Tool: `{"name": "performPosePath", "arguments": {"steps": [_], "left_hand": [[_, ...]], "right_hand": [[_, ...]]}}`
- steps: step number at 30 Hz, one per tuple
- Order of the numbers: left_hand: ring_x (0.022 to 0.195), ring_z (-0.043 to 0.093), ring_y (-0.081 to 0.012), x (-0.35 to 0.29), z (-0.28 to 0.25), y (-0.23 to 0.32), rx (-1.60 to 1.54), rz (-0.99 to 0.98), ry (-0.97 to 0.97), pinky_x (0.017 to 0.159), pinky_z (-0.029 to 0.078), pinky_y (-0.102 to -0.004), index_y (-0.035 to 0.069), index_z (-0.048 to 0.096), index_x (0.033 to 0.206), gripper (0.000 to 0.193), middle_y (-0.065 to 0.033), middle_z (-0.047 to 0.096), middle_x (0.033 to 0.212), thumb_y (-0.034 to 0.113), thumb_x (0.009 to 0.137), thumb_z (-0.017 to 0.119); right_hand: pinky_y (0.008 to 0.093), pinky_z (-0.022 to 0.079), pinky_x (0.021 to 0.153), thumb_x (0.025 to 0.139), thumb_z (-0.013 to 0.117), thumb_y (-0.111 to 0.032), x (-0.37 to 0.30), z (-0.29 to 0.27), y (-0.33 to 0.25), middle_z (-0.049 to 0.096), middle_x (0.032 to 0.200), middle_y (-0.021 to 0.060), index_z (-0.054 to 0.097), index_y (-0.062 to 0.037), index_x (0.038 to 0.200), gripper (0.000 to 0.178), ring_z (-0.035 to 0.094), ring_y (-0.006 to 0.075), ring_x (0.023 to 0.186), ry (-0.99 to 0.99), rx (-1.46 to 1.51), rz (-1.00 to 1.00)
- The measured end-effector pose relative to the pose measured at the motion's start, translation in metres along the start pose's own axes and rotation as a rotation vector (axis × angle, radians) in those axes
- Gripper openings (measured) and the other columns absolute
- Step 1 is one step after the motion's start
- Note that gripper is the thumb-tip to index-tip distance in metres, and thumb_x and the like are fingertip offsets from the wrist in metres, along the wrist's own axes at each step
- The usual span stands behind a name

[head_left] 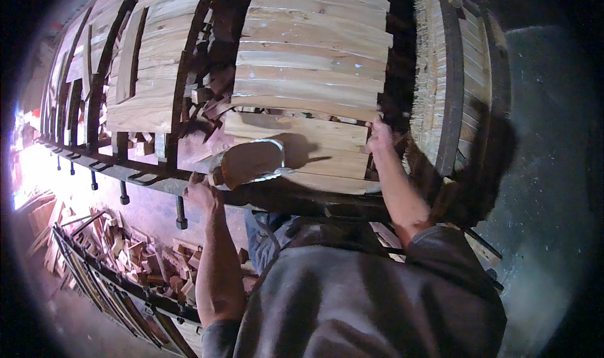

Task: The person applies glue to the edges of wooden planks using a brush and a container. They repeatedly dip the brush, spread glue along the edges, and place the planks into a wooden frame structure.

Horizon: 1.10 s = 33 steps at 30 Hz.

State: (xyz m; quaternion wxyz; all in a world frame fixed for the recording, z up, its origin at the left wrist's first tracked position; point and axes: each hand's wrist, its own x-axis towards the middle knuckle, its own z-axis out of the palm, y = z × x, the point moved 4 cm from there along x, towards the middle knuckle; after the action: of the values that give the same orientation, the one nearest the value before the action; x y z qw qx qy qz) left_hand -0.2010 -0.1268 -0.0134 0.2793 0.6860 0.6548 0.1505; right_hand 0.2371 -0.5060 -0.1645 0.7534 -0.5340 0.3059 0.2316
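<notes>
Hands work at a steel clamping rack (157,180) loaded with glued-up wooden boards (308,62). Left hand (202,193) sits at the front rail of the rack, its grip clenched on the lower left edge of an oval wooden piece with a pale rim (250,163). That piece lies flat on the lowest board (314,145), just left of the board's middle, casting a shadow to its right. Right hand (379,136) rests at the right end of the same board, fingers curled over its end edge; whether the grip is fully clenched cannot be told. Threaded clamp bolts (181,213) hang down from the front rail, left of the left hand. Second stack of narrow wooden strips (440,75) stands on edge in a dark frame, just right of the right hand. Short red-brown wood offcuts (132,251) lie heaped on the floor below the rack, beside a dark metal frame (113,289).
</notes>
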Motion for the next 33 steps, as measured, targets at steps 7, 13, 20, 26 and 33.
{"name": "performPosePath", "arguments": {"steps": [7, 13, 20, 26, 33], "left_hand": [[0.098, 0.054, -0.0267, 0.009, 0.003, -0.005, -0.277, -0.158, -0.107, 0.09, 0.037, -0.0364, -0.002, 0.066, 0.114, 0.042, -0.0157, 0.065, 0.094, 0.01, 0.075, 0.071], [0.1, 0.051, -0.0322, -0.007, -0.009, 0.016, -0.089, -0.259, 0.081, 0.095, 0.036, -0.0374, -0.001, 0.064, 0.119, 0.046, -0.0154, 0.066, 0.093, 0.014, 0.075, 0.07], [0.107, 0.045, -0.0314, -0.002, -0.001, 0.01, -0.164, -0.183, 0.021, 0.095, 0.035, -0.0381, -0.001, 0.064, 0.119, 0.046, -0.0139, 0.068, 0.093, 0.012, 0.074, 0.067], [0.11, 0.044, -0.0329, -0.007, -0.003, 0.021, -0.019, -0.16, 0.006, 0.096, 0.036, -0.0386, 0.001, 0.065, 0.119, 0.047, -0.0134, 0.069, 0.094, 0.013, 0.074, 0.068], [0.115, 0.043, -0.0353, -0.005, -0.01, 0.03, 0.073, -0.082, -0.028, 0.102, 0.033, -0.0414, 0.002, 0.062, 0.122, 0.048, -0.0169, 0.068, 0.098, 0.018, 0.077, 0.065]], "right_hand": [[0.0444, 0.043, 0.094, 0.091, 0.063, -0.035, 0.01, -0.014, 0.007, 0.062, 0.117, 0.0062, 0.059, -0.0081, 0.119, 0.039, 0.056, 0.0243, 0.108, -0.088, -0.13, 0.122], [0.0452, 0.039, 0.1, 0.086, 0.069, -0.032, -0.09, 0.029, -0.02, 0.056, 0.129, 0.0062, 0.052, -0.0073, 0.131, 0.054, 0.049, 0.0253, 0.121, -0.064, -0.45, 0.186], [0.035, 0.052, 0.081, 0.082, 0.068, -0.004, -0.069, -0.012, -0.014, 0.065, 0.106, 0.0084, 0.062, -0.0012, 0.115, 0.033, 0.062, 0.0196, 0.09, -0.157, -0.684, 0.035], [0.0322, 0.059, 0.064, 0.079, 0.06, 0.013, -0.113, 0.02, -0.051, 0.061, 0.097, 0.0095, 0.06, 0.0006, 0.104, 0.028, 0.063, 0.0177, 0.081, -0.412, -1.004, -0.413], [0.0396, 0.049, 0.087, 0.068, 0.068, 0.008, -0.171, 0.069, -0.076, 0.061, 0.103, 0.011, 0.061, -0.0046, 0.103, 0.038, 0.056, 0.0317, 0.103, -0.495, -1.565, -0.854]]}}
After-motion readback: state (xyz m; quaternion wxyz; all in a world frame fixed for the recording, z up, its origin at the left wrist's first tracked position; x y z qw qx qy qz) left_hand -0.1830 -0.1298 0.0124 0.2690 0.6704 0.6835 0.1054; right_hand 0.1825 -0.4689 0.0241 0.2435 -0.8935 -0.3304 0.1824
